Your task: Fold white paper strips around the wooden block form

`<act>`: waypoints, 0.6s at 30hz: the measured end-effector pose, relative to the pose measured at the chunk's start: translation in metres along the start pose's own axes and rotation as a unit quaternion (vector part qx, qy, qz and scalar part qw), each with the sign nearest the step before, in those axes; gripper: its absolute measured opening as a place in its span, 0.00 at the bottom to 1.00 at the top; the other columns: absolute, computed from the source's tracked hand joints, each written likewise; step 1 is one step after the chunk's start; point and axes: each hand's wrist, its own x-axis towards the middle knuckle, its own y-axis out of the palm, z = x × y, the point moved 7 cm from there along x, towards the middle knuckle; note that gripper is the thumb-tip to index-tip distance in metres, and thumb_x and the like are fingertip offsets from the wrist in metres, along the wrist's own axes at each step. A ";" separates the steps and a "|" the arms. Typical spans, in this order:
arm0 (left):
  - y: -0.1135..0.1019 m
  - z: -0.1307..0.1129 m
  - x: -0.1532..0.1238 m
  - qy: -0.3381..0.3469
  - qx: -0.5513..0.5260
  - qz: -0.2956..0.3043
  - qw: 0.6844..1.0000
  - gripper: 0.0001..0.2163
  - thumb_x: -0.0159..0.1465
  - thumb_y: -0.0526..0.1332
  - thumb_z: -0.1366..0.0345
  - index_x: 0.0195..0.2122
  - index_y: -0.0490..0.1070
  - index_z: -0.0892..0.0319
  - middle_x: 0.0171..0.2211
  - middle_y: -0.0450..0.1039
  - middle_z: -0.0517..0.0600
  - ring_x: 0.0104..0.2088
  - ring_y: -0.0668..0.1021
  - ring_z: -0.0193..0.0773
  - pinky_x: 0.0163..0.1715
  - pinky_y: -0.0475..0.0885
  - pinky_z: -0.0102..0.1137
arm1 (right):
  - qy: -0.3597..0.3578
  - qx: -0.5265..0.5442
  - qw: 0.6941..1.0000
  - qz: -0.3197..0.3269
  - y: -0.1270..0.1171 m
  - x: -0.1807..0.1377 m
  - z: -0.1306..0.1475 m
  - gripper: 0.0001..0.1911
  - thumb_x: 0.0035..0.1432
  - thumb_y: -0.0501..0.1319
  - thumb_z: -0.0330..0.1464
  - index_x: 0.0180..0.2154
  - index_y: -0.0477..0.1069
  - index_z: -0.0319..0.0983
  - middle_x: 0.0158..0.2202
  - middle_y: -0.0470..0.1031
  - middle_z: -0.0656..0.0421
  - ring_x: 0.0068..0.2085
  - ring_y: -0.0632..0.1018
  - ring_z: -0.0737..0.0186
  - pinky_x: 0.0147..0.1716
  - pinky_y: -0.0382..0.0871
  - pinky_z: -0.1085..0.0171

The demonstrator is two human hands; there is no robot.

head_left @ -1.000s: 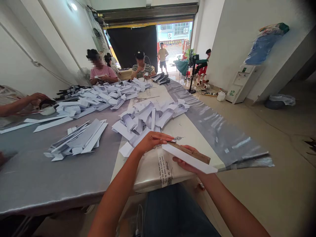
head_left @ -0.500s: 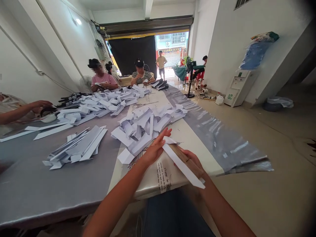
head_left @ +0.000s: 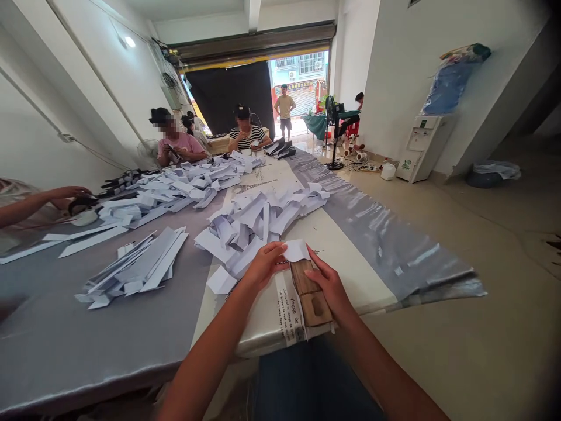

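In the head view a brown wooden block (head_left: 316, 310) with a hollow near its close end lies at the table's front edge. A white paper piece (head_left: 297, 250) covers its far end. My left hand (head_left: 266, 268) is closed, its fingertips pinching the paper's left corner. My right hand (head_left: 329, 287) grips the block's right side, thumb on top and a finger touching the paper's right edge. A thin white paper edge shows along the block's left side. Just beyond my hands lies a heap of folded white paper pieces (head_left: 256, 219).
Flat paper strips (head_left: 138, 263) are stacked on the grey tablecloth (head_left: 109, 345) to the left. A larger paper heap (head_left: 184, 187) lies farther back. Co-workers sit at the left and far sides. A standing fan (head_left: 332, 128) and a water dispenser (head_left: 423, 146) stand right of the table.
The block and paper have turned from slanting to pointing nearly straight away from me. My left hand has gone from spread fingers to pinching the paper, and my right hand has moved up the block.
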 end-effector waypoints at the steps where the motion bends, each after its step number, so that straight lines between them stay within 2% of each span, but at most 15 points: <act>1: 0.000 0.001 -0.001 -0.008 0.011 -0.001 1.000 0.13 0.52 0.68 0.60 0.35 0.72 0.60 0.33 0.72 0.48 0.33 0.75 0.33 0.35 0.72 0.31 | -0.004 -0.016 1.000 -0.004 0.000 -0.001 0.000 0.34 0.50 0.64 0.35 0.59 0.60 0.48 0.42 0.79 0.63 0.41 0.76 0.57 0.44 0.69 0.58; 3: -0.002 0.000 -0.001 -0.011 0.035 -0.015 0.999 0.14 0.50 0.69 0.61 0.37 0.71 0.59 0.33 0.70 0.47 0.33 0.74 0.32 0.34 0.72 0.30 | -0.019 -0.034 0.999 -0.014 0.000 -0.003 0.001 0.35 0.50 0.63 0.35 0.60 0.59 0.48 0.41 0.79 0.63 0.40 0.75 0.58 0.44 0.69 0.59; 6: -0.006 -0.005 -0.001 0.026 0.106 -0.045 0.993 0.13 0.51 0.68 0.57 0.31 0.69 0.59 0.29 0.68 0.44 0.30 0.71 0.30 0.30 0.69 0.26 | -0.035 -0.027 0.999 -0.024 0.000 -0.004 0.004 0.35 0.49 0.63 0.34 0.60 0.60 0.48 0.43 0.78 0.62 0.42 0.74 0.58 0.43 0.69 0.60; 9: -0.001 -0.003 0.000 0.035 0.160 -0.006 0.987 0.13 0.53 0.66 0.55 0.28 0.70 0.61 0.25 0.66 0.45 0.27 0.68 0.28 0.26 0.63 0.23 | -0.029 -0.009 0.999 -0.029 -0.001 -0.003 0.003 0.35 0.49 0.64 0.34 0.60 0.60 0.48 0.43 0.78 0.62 0.41 0.75 0.58 0.42 0.70 0.60; 13: 0.008 0.006 0.002 0.004 0.051 0.059 0.997 0.12 0.54 0.66 0.57 0.30 0.71 0.62 0.28 0.68 0.46 0.28 0.69 0.28 0.31 0.65 0.24 | -0.016 0.018 0.999 -0.022 -0.003 -0.002 0.002 0.36 0.50 0.64 0.35 0.61 0.58 0.46 0.40 0.79 0.63 0.39 0.76 0.58 0.43 0.70 0.60; 16: 0.015 0.009 0.003 -0.003 -0.025 0.091 0.996 0.12 0.54 0.67 0.58 0.33 0.71 0.62 0.30 0.68 0.47 0.29 0.69 0.28 0.34 0.65 0.25 | -0.018 0.043 0.999 -0.014 -0.002 -0.001 0.002 0.36 0.50 0.64 0.36 0.60 0.59 0.46 0.45 0.78 0.62 0.46 0.76 0.55 0.47 0.69 0.59; 18: 0.017 0.009 0.004 -0.002 -0.018 0.094 0.995 0.13 0.55 0.66 0.57 0.31 0.70 0.62 0.27 0.66 0.46 0.27 0.68 0.27 0.31 0.64 0.25 | -0.025 0.049 0.998 -0.017 -0.002 -0.002 0.003 0.35 0.50 0.64 0.37 0.60 0.59 0.45 0.49 0.76 0.62 0.52 0.73 0.54 0.50 0.68 0.58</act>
